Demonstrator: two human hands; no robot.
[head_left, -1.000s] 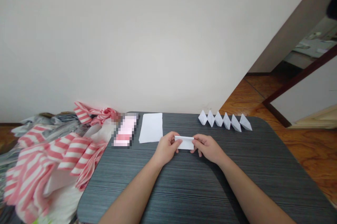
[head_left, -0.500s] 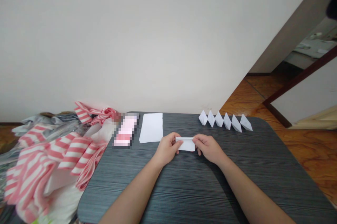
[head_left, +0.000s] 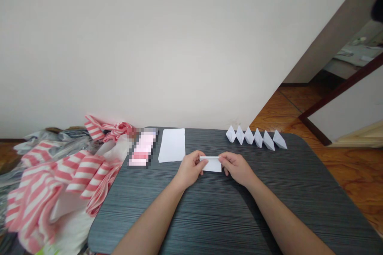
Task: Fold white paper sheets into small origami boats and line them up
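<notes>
A small folded piece of white paper [head_left: 212,165] is held between my two hands above the dark table, with a narrow fold along its far edge. My left hand [head_left: 192,168] pinches its left end, thumb on top. At the right end, my right hand [head_left: 235,168] grips the paper the same way, the thumb and forefinger near the upper corner. Fingers under the sheet are mostly hidden. Just beyond my left hand lies a stack of white paper [head_left: 172,145]. Farther off to the right, several folded white paper shapes [head_left: 249,135] stand in a row.
The dark wood-grain table [head_left: 206,215] meets a pale wall [head_left: 179,47] at its far edge. A pixelated flat item [head_left: 143,147] lies at the table's left. Red-and-white striped cloth [head_left: 38,191] is heaped beside the table's left edge. Wooden floor [head_left: 356,167] shows to the right.
</notes>
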